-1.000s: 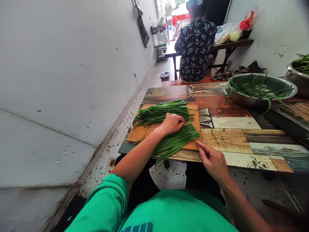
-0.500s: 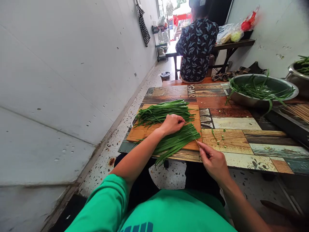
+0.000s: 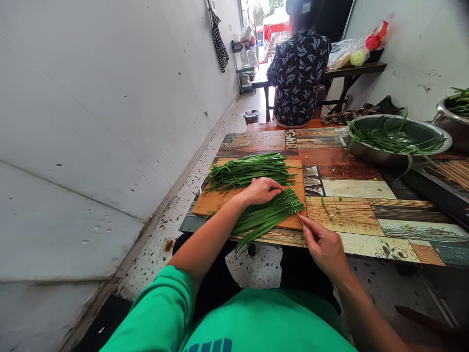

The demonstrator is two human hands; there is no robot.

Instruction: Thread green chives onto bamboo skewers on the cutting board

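Note:
A flat row of garlic chives point(image 3: 267, 215) lies fanned over the near part of the wooden cutting board point(image 3: 220, 199), its leafy ends hanging past the table edge. My left hand point(image 3: 262, 190) rests across the row's far side, fingers curled closed at the chives; its fingertips are partly hidden. Between thumb and fingers, my right hand point(image 3: 324, 244) pinches a thin wooden skewer point(image 3: 300, 218), whose tip meets the near corner of the cut stem ends. Behind my left hand, a thicker pile of garlic chives point(image 3: 252, 170) covers the board's back.
A metal bowl point(image 3: 399, 142) of loose chives stands at right, beside a metal pot point(image 3: 454, 112) of greens. Wooden skewers point(image 3: 454, 171) lie on a dark tray point(image 3: 432, 190). Chive scraps point(image 3: 333, 210) dot the patterned table point(image 3: 351, 237). Another person point(image 3: 300, 78) sits ahead, back turned.
My left hand has shifted very slightly at the row's far edge. My right hand and the skewer look almost unchanged.

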